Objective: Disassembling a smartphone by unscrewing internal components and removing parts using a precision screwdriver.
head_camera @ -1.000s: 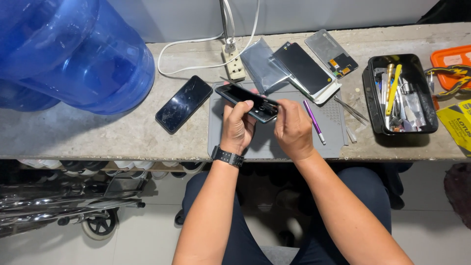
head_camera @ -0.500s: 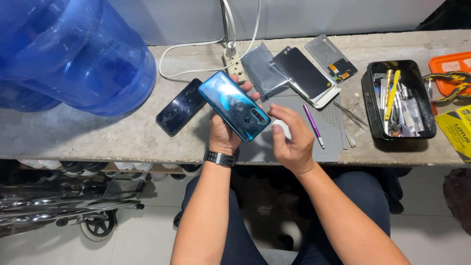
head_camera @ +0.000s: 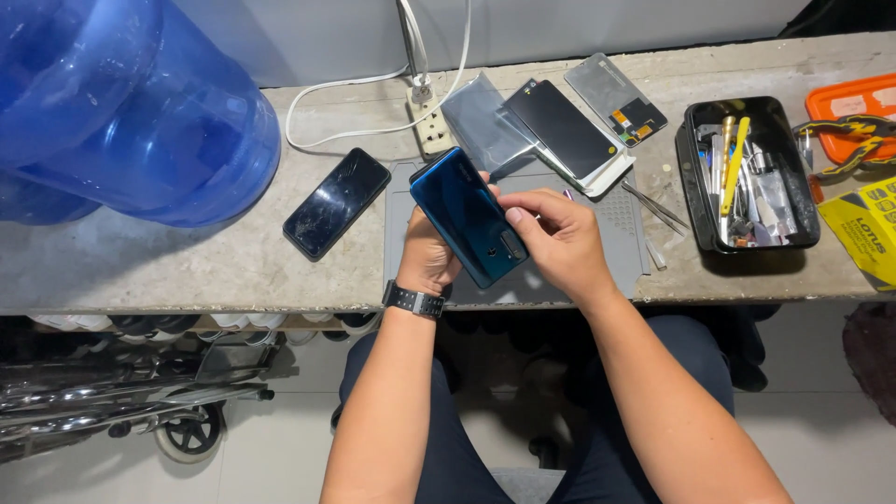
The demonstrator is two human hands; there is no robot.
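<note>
Blue smartphone [head_camera: 464, 217], glossy back cover up, is held over the grey work mat [head_camera: 616, 245] at the front edge of the bench [head_camera: 187, 266].

From the left: big blue water bottles [head_camera: 131, 103] lie on their sides at the bench's left end. Next, a black phone with a cracked screen [head_camera: 336, 203] lies face up on the concrete, well clear of the hands. A white power strip [head_camera: 432, 131] with its cable sits behind, near the wall.

Now the centre. The left hand [head_camera: 431, 257], a black wristwatch [head_camera: 414, 301] on its wrist, is under the blue smartphone, grip closed round the lower left edge, cradling it from beneath. The phone's long axis runs diagonally, top end pointing up-left, bottom end down-right toward the person. The right hand [head_camera: 555, 238] meets it at that lower right end, fingers curled over the edge, thumb and fingertips pinched near the camera corner: grip closed on the phone too. So both hands have it, and the phone lies between them, left hand below, right hand on top of the near end.

Further right: a dark display panel [head_camera: 560, 126] on white backing, a bare screen assembly [head_camera: 616, 98], metal tweezers [head_camera: 653, 207] just beside the mat, then a black tool tray [head_camera: 803, 210] full of tools, and an orange tray [head_camera: 854, 98] at the far edge.
</note>
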